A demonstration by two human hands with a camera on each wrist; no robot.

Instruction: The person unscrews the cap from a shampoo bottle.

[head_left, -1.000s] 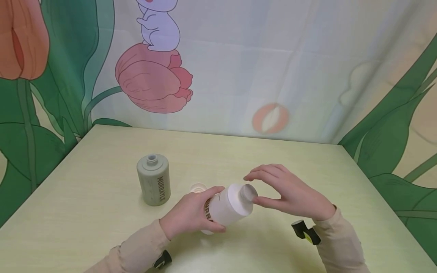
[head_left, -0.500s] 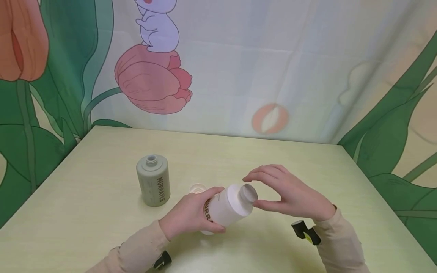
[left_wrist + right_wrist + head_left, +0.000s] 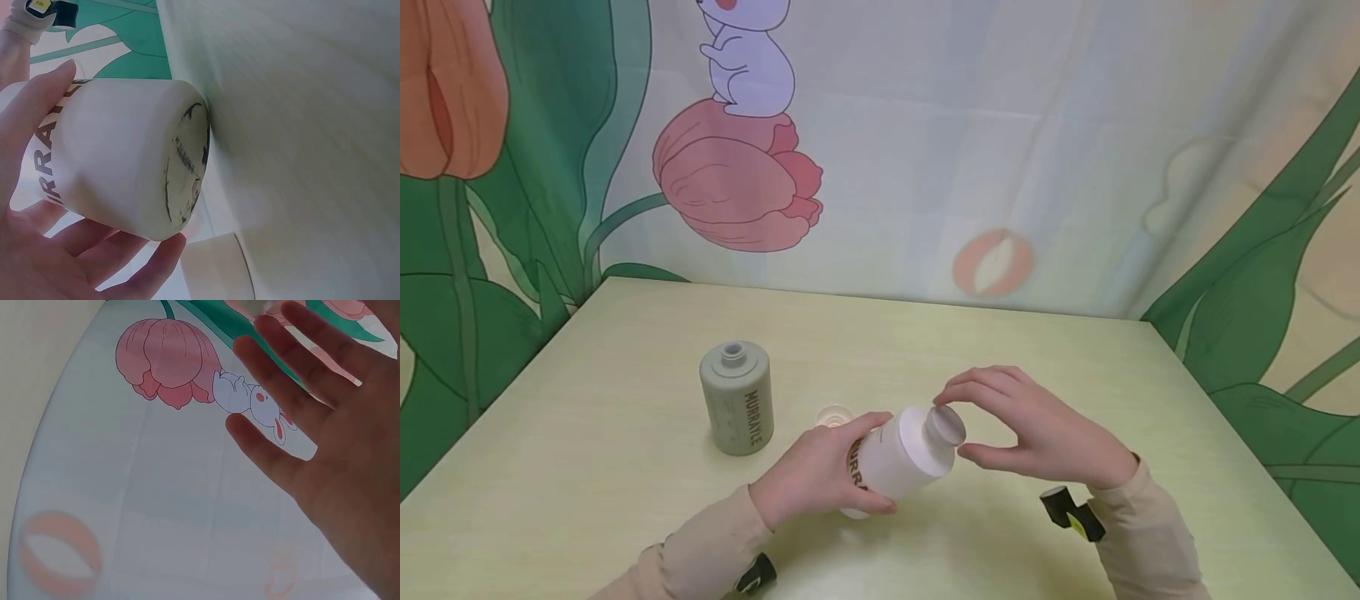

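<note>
My left hand (image 3: 820, 467) grips a white bottle (image 3: 898, 454) round its body. The bottle lies tilted, its capped end up toward the right, with part of its dark lettering covered by my fingers. In the left wrist view its scuffed bottom (image 3: 187, 165) faces the table. My right hand (image 3: 1037, 421) is at the bottle's round cap (image 3: 946, 426), fingers loosely extended; the index fingertip is at the cap's upper edge and the thumb lies just below it. The right wrist view shows the fingers (image 3: 287, 381) spread, without the bottle.
A grey-green bottle (image 3: 737, 408) with an open neck stands upright to the left. Behind my left hand is a white round piece with a ringed top (image 3: 834, 415), mostly hidden. The table (image 3: 625, 500) ends at a printed curtain (image 3: 887, 167).
The right index fingertip has come down to the cap's upper edge, and the thumb has shifted slightly down from the cap. My left hand and the bottle stay nearly still.
</note>
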